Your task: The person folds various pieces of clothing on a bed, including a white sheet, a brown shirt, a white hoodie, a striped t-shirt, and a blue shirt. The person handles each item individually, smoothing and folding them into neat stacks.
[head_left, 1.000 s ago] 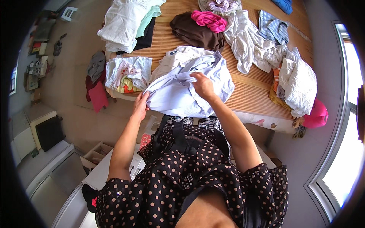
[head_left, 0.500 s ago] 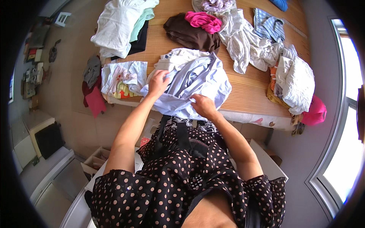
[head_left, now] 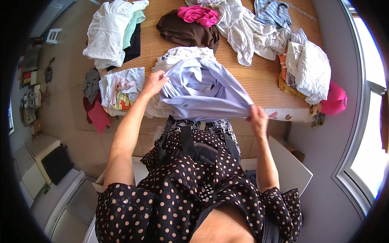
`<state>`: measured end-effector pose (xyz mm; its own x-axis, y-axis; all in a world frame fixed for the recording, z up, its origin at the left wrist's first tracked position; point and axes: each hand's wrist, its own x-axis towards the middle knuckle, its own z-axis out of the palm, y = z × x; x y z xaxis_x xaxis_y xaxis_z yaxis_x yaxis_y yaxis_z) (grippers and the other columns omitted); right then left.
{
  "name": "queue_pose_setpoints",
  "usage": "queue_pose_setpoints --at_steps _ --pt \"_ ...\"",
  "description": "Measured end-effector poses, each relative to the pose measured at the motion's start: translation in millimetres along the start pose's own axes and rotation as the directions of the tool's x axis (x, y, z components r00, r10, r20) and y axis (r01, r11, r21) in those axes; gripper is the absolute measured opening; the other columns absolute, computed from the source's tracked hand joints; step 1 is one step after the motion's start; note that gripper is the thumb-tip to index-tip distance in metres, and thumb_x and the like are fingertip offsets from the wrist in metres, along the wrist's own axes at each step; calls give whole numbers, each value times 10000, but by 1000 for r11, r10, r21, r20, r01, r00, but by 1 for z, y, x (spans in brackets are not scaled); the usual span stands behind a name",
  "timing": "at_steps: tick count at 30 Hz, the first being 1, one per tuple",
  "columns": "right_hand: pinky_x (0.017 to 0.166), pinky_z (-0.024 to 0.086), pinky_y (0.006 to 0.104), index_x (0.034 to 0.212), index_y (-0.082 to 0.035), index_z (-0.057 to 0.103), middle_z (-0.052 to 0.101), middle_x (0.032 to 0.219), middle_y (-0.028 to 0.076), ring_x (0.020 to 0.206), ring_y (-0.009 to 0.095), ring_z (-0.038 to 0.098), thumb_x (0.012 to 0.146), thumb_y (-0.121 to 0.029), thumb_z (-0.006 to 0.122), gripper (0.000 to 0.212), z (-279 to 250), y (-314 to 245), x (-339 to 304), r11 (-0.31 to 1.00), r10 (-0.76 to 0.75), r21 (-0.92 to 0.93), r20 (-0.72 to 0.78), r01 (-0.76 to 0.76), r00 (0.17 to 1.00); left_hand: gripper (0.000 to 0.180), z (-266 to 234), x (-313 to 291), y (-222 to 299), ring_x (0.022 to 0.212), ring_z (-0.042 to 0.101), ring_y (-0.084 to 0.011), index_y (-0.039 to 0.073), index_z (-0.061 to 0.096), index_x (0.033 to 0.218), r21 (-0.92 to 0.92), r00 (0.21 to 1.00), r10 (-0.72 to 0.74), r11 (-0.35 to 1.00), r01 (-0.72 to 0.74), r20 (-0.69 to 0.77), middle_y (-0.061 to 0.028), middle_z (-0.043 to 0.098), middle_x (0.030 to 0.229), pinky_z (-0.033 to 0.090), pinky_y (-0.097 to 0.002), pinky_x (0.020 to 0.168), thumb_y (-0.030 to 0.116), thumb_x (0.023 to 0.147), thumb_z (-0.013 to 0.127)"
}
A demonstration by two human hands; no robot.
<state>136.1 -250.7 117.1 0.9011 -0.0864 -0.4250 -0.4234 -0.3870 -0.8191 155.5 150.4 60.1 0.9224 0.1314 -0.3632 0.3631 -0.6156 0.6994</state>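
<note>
A brown slatted mat (head_left: 257, 83) covers the bed (head_left: 298, 115), with a clothes stack (head_left: 106, 34) far left, a patterned pile (head_left: 131, 77) near left, a brown bundle (head_left: 178, 31) far middle, checked cloth (head_left: 273, 13) far right, a clothes heap (head_left: 310, 71) near right.

Ahead and right of the left fingers (head_left: 161, 77), I see a crumpled hot-pink cloth (head_left: 198, 16) atop a dark brown fabric bundle (head_left: 174, 32); right of the right fingers (head_left: 254, 114), a rumpled white cloth pile (head_left: 308, 75) and a grey-framed glass window (head_left: 370, 54).
</note>
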Motion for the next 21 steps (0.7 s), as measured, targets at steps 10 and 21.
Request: queue_pose_setpoints --at_steps 10,21 --pt "639 462 268 849 -62 501 577 801 68 733 170 566 743 42 533 152 -122 -138 56 534 -226 715 -394 452 891 105 -78 17 48 555 524 -104 30 553 813 6 931 218 974 -226 -293 -45 573 702 431 -256 541 49 710 555" --pt "595 440 215 961 -17 589 592 784 15 666 87 531 716 6 518 256 -15 -49 27 979 -40 205 263 -16 964 146 -57 -46 10 589 550 -87 67 466 900 -767 741 -567 632 111 -359 -39 565 751 384 -180 426 188 829 508"
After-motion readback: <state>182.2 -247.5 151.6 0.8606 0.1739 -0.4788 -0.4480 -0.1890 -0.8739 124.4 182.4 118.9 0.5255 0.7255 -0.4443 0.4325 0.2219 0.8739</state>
